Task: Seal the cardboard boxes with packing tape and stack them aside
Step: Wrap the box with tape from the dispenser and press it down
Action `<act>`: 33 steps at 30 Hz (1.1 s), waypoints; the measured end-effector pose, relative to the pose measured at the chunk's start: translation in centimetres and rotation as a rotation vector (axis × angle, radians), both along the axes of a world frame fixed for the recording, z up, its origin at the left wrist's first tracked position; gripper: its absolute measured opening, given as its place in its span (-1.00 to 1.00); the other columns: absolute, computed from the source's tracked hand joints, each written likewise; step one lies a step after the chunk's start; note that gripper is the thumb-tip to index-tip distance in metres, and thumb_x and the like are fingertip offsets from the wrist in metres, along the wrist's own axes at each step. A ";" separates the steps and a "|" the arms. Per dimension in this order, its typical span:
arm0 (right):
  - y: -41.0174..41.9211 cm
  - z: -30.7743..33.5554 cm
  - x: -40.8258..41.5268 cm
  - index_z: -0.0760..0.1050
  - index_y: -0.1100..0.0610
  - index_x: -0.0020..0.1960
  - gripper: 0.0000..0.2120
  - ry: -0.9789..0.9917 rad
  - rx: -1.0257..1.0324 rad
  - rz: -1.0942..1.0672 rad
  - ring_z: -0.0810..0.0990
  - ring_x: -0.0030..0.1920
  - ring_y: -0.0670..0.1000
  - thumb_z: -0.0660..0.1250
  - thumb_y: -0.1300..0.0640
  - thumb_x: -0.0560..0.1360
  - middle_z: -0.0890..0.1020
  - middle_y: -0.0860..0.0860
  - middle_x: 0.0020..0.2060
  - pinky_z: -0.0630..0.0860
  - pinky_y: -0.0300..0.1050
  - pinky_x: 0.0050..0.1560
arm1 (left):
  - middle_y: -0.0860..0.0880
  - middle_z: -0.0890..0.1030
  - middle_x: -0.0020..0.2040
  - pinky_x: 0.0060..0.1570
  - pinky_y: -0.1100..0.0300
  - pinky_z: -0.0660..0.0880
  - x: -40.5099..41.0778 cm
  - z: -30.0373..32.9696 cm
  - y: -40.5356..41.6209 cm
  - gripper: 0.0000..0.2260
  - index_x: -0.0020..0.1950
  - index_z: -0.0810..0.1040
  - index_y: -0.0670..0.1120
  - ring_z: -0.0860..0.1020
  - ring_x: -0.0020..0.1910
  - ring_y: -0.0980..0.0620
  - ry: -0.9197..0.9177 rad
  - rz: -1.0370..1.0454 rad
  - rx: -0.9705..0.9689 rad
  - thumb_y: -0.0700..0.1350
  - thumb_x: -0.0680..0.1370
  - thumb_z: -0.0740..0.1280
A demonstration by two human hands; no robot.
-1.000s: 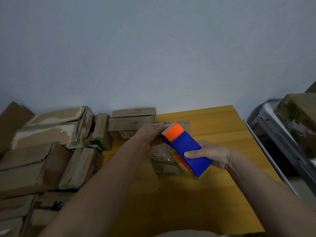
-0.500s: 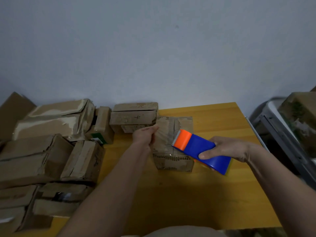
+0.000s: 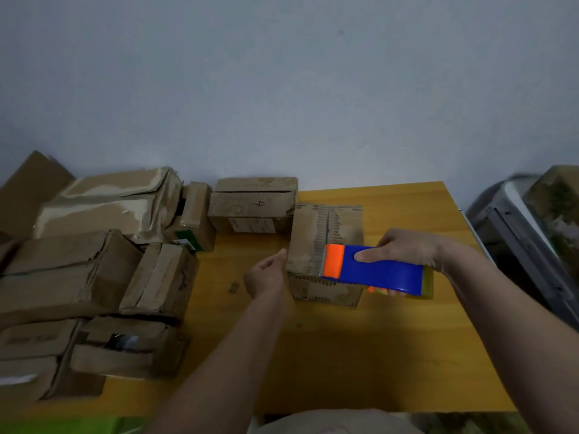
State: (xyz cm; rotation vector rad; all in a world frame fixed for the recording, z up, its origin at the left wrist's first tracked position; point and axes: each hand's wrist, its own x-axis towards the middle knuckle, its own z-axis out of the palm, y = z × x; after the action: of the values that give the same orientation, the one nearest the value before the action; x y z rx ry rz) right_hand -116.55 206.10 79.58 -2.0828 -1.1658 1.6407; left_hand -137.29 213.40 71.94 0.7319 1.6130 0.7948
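A small cardboard box with a torn top stands in the middle of the yellow wooden table. My right hand grips a blue and orange tape dispenser, held level over the box's near right corner with its orange blade end pointing left. My left hand rests against the box's left side near the front corner, fingers loosely curled and thumb up along the edge, holding nothing that I can see.
Many worn cardboard boxes are piled on the table's left half, and two stacked ones stand behind the small box by the wall. A grey metal rack stands right of the table.
My right hand has swung the dispenser from a raised tilt down to level and moved it right over the box's front. My left hand slid from the box's top to its left side.
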 end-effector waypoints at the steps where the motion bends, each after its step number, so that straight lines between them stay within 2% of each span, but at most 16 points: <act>1: 0.4 -0.1 -0.3 0.48 0.18 -0.01 -0.63 -0.027 -0.005 0.006 0.68 -0.34 0.02 0.40 -0.12 0.44 0.70 0.07 -0.30 0.62 -0.13 -0.28 | 0.08 0.52 -0.20 -0.03 0.24 0.39 -0.1 -0.4 -0.1 -0.85 0.03 0.64 -0.11 0.47 -0.03 0.07 0.014 0.016 -0.010 -0.09 0.51 0.44; 3: 1.2 -0.3 -0.8 0.49 0.16 -0.06 -0.66 -0.065 -0.015 0.032 0.66 -0.40 -0.03 0.40 -0.12 0.45 0.69 0.01 -0.38 0.59 -0.15 -0.32 | 0.04 0.57 -0.14 -0.04 0.24 0.40 -0.2 -0.9 -0.2 -0.84 0.07 0.63 -0.13 0.46 -0.04 0.08 0.032 0.035 -0.017 -0.11 0.52 0.42; 5: 1.9 -0.3 -1.3 0.48 0.15 -0.08 -0.70 -0.062 -0.032 0.035 0.65 -0.44 -0.04 0.39 -0.09 0.46 0.67 0.00 -0.43 0.57 -0.16 -0.37 | -0.05 0.63 0.02 -0.02 0.23 0.40 -0.3 -1.2 -0.2 -0.82 0.10 0.63 -0.14 0.44 -0.06 0.09 0.054 0.043 -0.015 -0.12 0.53 0.41; 9: 3.2 -0.3 -2.2 0.47 0.23 0.01 -0.64 -0.055 -0.107 0.037 0.65 -0.34 0.12 0.39 -0.07 0.47 0.67 0.19 -0.23 0.61 -0.07 -0.32 | -0.08 0.64 0.09 0.01 0.19 0.45 -0.4 -1.9 0.3 -0.83 0.07 0.65 -0.13 0.46 -0.07 0.07 0.086 0.062 -0.025 -0.11 0.52 0.43; 12: 3.8 -0.6 -2.9 0.44 0.25 0.01 -0.65 -0.070 -0.120 0.052 0.63 -0.31 0.19 0.36 -0.04 0.51 0.64 0.26 -0.19 0.61 0.00 -0.28 | -0.10 0.65 0.08 0.04 0.16 0.48 -0.5 -2.5 0.6 -0.84 0.05 0.66 -0.14 0.53 0.00 0.02 0.093 0.068 -0.050 -0.11 0.51 0.44; 14: 4.1 -0.5 -3.4 0.39 0.18 -0.03 -0.73 -0.105 -0.107 0.066 0.62 -0.31 0.21 0.34 -0.01 0.53 0.62 0.24 -0.20 0.61 0.05 -0.24 | -0.10 0.65 0.07 0.07 0.15 0.50 -0.6 -2.9 0.7 -0.83 0.04 0.66 -0.14 0.56 0.04 -0.01 0.089 0.060 -0.067 -0.11 0.51 0.45; 18: 4.6 -1.2 -3.8 0.34 0.12 -0.03 -0.77 -0.163 -0.113 0.089 0.61 -0.33 0.18 0.34 0.01 0.54 0.57 0.15 -0.22 0.61 0.04 -0.28 | -0.08 0.64 0.07 -0.09 0.22 0.43 -0.6 -3.9 0.7 -0.81 0.08 0.65 -0.14 0.47 -0.09 0.06 0.104 -0.006 -0.088 -0.09 0.53 0.43; 20: 4.6 -1.6 -3.8 0.32 0.09 0.03 -0.77 -0.191 -0.092 0.116 0.58 -0.32 0.10 0.33 0.02 0.54 0.54 0.08 -0.21 0.60 -0.03 -0.31 | -0.10 0.64 0.10 -0.07 0.21 0.42 -0.7 -4.3 0.7 -0.78 0.12 0.65 -0.16 0.50 -0.04 0.03 0.136 -0.055 -0.097 -0.07 0.54 0.41; 22: 4.6 -1.6 -3.9 0.31 0.06 -0.01 -0.80 -0.180 -0.089 0.114 0.57 -0.34 0.07 0.32 0.04 0.55 0.53 0.06 -0.22 0.59 -0.11 -0.38 | -0.11 0.64 0.14 -0.02 0.18 0.43 -0.8 -4.9 0.9 -0.74 0.16 0.63 -0.17 0.55 0.08 -0.03 0.170 -0.099 -0.094 -0.05 0.55 0.39; 23: 4.7 -1.6 -3.8 0.31 0.05 -0.02 -0.81 -0.182 -0.087 0.118 0.57 -0.34 0.05 0.32 0.04 0.55 0.52 0.05 -0.22 0.58 -0.16 -0.43 | -0.11 0.64 0.16 0.00 0.17 0.43 -0.9 -5.2 1.1 -0.73 0.17 0.63 -0.16 0.56 0.13 -0.06 0.196 -0.137 -0.089 -0.04 0.56 0.38; 25: 4.8 -1.7 -3.7 0.32 0.07 0.09 -0.78 -0.174 -0.081 0.124 0.58 -0.34 0.06 0.32 0.04 0.55 0.53 0.06 -0.19 0.58 -0.16 -0.45 | -0.10 0.63 0.18 0.02 0.15 0.44 -1.1 -5.6 1.6 -0.70 0.19 0.62 -0.15 0.56 0.13 -0.07 0.268 -0.244 -0.090 0.02 0.58 0.34; 26: 4.9 -1.8 -3.7 0.30 0.08 0.17 -0.71 -0.151 -0.084 0.115 0.60 -0.34 0.10 0.33 0.05 0.55 0.54 0.10 -0.16 0.60 -0.09 -0.42 | -0.11 0.61 0.20 0.04 0.12 0.46 -1.2 -5.7 1.9 -0.66 0.22 0.60 -0.14 0.55 0.14 -0.08 0.324 -0.303 -0.101 0.07 0.58 0.32; 28: 4.9 -2.1 -3.4 0.27 0.10 0.23 -0.63 -0.119 -0.095 0.095 0.62 -0.33 0.19 0.35 0.06 0.54 0.56 0.17 -0.12 0.63 0.03 -0.37 | -0.15 0.50 0.32 0.16 0.03 0.48 -1.5 -5.9 2.0 -0.51 0.35 0.47 -0.17 0.46 0.27 -0.15 0.563 -0.410 -0.130 0.14 0.56 0.31; 29: 4.8 -2.1 -3.4 0.27 0.11 0.23 -0.64 -0.117 -0.098 0.097 0.63 -0.33 0.20 0.34 0.06 0.54 0.56 0.18 -0.13 0.63 0.04 -0.35 | -0.15 0.40 0.41 0.22 0.02 0.44 -1.6 -5.5 1.7 -0.47 0.44 0.35 -0.17 0.38 0.36 -0.15 0.692 -0.439 -0.070 0.10 0.57 0.31; 31: 4.7 -2.1 -3.3 0.27 0.13 0.22 -0.65 -0.106 -0.100 0.097 0.62 -0.33 0.19 0.34 0.06 0.54 0.57 0.18 -0.13 0.63 0.04 -0.35 | -0.06 0.17 0.55 0.38 0.08 0.32 -1.5 -5.2 0.7 -0.41 0.57 0.09 -0.07 0.21 0.50 -0.05 0.822 -0.533 0.277 -0.14 0.60 0.28; 33: 4.7 -2.1 -3.2 0.28 0.13 0.23 -0.64 -0.106 -0.092 0.100 0.63 -0.34 0.17 0.34 0.05 0.54 0.57 0.18 -0.12 0.62 0.00 -0.37 | 0.02 -0.05 0.60 0.53 0.08 0.03 -1.2 -5.2 -0.4 -0.30 0.59 -0.07 -0.02 -0.03 0.56 0.02 0.863 -0.880 0.589 -0.36 0.56 0.20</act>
State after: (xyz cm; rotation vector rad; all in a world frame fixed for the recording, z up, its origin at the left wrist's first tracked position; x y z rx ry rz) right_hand -119.74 210.82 77.44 -2.2260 -1.2692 1.6761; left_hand -138.45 213.03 66.71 2.2389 1.4917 0.2632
